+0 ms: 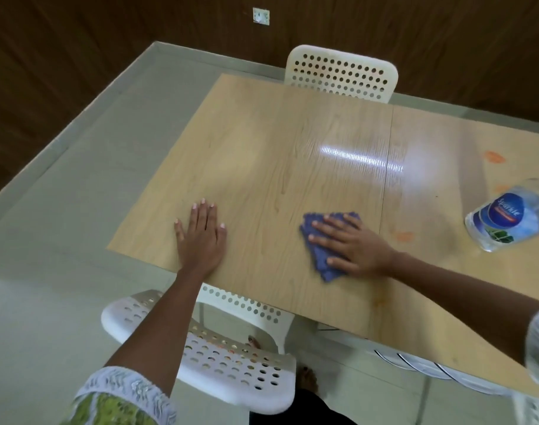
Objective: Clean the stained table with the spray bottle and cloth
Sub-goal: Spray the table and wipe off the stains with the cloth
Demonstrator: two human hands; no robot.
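A light wooden table (262, 148) fills the middle of the view. My left hand (200, 237) lies flat on it near the front left edge, fingers straight and holding nothing. My right hand (351, 246) presses flat on a crumpled blue-purple cloth (318, 262) at the table's middle front, fingers spread over it. Orange stains mark the right part of the table: one (404, 236) just right of my right hand and one (493, 157) further back. A clear bottle (507, 219) with a blue label stands at the right edge of the view; its top is cut off.
A white perforated chair (341, 75) stands at the table's far side. Another white perforated chair (231, 363) is tucked under the near edge below my left arm. Grey tiled floor (62, 210) lies to the left, and dark wood panelling runs behind.
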